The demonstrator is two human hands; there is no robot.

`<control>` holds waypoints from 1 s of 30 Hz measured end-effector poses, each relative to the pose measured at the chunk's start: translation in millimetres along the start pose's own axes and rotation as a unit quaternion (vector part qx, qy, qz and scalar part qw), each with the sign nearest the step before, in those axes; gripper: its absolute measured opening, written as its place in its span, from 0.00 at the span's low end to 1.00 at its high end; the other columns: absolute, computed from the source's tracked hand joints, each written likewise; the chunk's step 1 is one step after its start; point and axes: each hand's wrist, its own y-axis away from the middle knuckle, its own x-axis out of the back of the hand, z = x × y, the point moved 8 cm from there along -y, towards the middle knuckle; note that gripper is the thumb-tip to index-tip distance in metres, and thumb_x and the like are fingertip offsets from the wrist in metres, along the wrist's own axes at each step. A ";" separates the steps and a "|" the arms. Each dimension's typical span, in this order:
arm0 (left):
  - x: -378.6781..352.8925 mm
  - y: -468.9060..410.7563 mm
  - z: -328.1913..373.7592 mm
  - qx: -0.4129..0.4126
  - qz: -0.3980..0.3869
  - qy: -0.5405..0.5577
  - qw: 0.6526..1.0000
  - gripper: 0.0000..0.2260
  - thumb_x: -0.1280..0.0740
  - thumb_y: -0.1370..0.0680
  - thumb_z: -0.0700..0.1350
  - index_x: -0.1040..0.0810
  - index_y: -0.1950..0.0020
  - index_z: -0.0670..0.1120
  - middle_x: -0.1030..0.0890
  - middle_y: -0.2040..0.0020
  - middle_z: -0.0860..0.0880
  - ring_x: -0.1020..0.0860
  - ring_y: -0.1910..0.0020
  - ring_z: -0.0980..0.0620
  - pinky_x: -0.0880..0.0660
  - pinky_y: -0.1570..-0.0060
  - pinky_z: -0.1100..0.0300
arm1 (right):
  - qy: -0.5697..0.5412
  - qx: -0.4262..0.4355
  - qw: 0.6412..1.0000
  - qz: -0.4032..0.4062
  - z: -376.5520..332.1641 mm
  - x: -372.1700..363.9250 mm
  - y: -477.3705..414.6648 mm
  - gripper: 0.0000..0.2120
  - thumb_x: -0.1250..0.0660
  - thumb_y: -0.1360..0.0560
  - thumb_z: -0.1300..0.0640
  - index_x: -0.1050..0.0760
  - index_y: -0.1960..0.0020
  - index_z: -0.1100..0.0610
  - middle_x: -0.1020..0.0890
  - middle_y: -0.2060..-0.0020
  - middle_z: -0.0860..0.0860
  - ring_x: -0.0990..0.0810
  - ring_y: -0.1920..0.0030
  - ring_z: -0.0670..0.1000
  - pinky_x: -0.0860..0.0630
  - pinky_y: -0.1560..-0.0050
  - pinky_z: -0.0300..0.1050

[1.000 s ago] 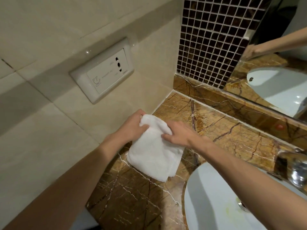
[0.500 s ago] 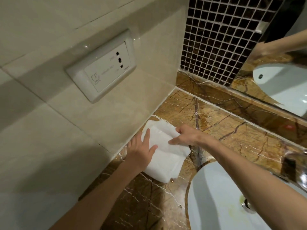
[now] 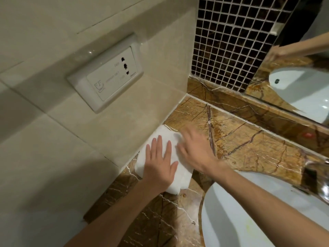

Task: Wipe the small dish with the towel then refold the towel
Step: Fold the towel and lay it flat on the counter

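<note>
While the folded white towel (image 3: 164,139) lies on the marble counter (image 3: 249,148) vs the wall, left hand (image 3: 160,166) rests flat on it, fingers spread, no grip. Right hand (image 3: 194,152), just beside, blurred, palm down on towel's far edge; sink (image 3: 231,220) below its wrist.

Two bare forearms, sleeveless to the frame's lower edge, without watch, bracelet or glove; left hand (image 3: 159,168) with five fingers sharply outlined, ringless; right hand (image 3: 195,152) blurred at the fingertips, ringless where discernible; a reflected forearm and hand likewise bare in the mirror (image 3: 293,56).
</note>
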 end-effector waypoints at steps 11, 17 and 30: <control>-17.8 -6.6 -24.6 -0.048 -0.040 -0.038 0.997 0.26 0.48 0.22 0.52 0.38 0.26 0.43 0.36 0.27 0.34 0.37 0.28 0.33 0.40 0.31 0.34 | 0.071 0.006 0.989 -0.133 -14.7 -48.7 26.1 0.29 0.57 0.19 0.42 0.58 0.21 0.52 0.59 0.22 0.59 0.62 0.23 0.62 0.64 0.26 0.58; -25.2 0.4 -23.0 -0.031 -0.051 -0.021 0.998 0.26 0.47 0.22 0.54 0.37 0.26 0.43 0.34 0.27 0.36 0.36 0.28 0.35 0.39 0.30 0.36 | 0.065 -0.038 0.984 -0.159 -16.2 -57.8 26.5 0.29 0.60 0.18 0.43 0.62 0.21 0.53 0.62 0.22 0.60 0.65 0.23 0.62 0.62 0.24 0.58; -31.7 0.8 -31.6 -0.004 -0.100 -0.029 0.995 0.28 0.56 0.21 0.59 0.53 0.23 0.49 0.45 0.22 0.40 0.46 0.24 0.37 0.61 0.27 0.41 | 0.110 -0.034 0.974 -0.196 -31.9 -43.3 37.3 0.28 0.58 0.17 0.48 0.63 0.21 0.56 0.63 0.22 0.58 0.64 0.23 0.61 0.61 0.24 0.60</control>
